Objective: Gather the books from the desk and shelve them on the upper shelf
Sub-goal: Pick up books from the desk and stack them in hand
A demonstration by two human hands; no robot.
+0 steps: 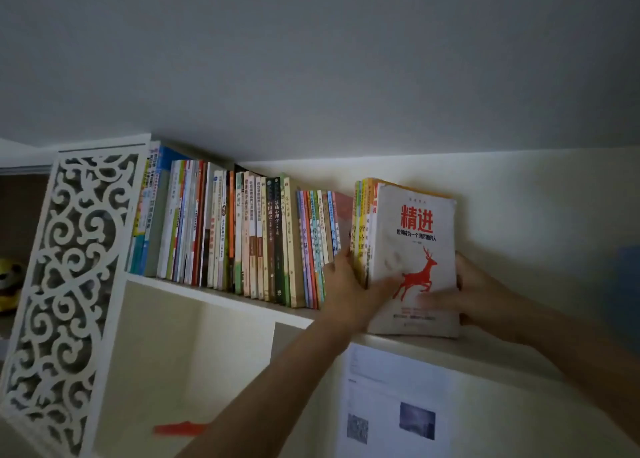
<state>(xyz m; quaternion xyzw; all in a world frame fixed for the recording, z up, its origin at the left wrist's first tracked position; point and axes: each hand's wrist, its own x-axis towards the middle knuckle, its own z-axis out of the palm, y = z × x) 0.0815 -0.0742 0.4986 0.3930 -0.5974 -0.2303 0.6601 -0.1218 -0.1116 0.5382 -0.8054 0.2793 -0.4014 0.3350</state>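
A stack of several books [412, 249] stands upright on the upper shelf [221, 295], its front cover white with a red deer and red characters. My left hand [349, 284] grips the stack's left side, thumb lying across the cover. My right hand [481, 291] holds the right edge, fingers reaching onto the cover. A long row of shelved books [225, 229] fills the shelf to the left, and a narrow gap separates it from the held stack.
A white carved fretwork panel [69, 284] closes the shelf's left end. A paper sheet with small photos [394, 405] is stuck on the wall below. A red object [180, 428] lies in the lower compartment. A yellow toy [8, 277] sits at far left.
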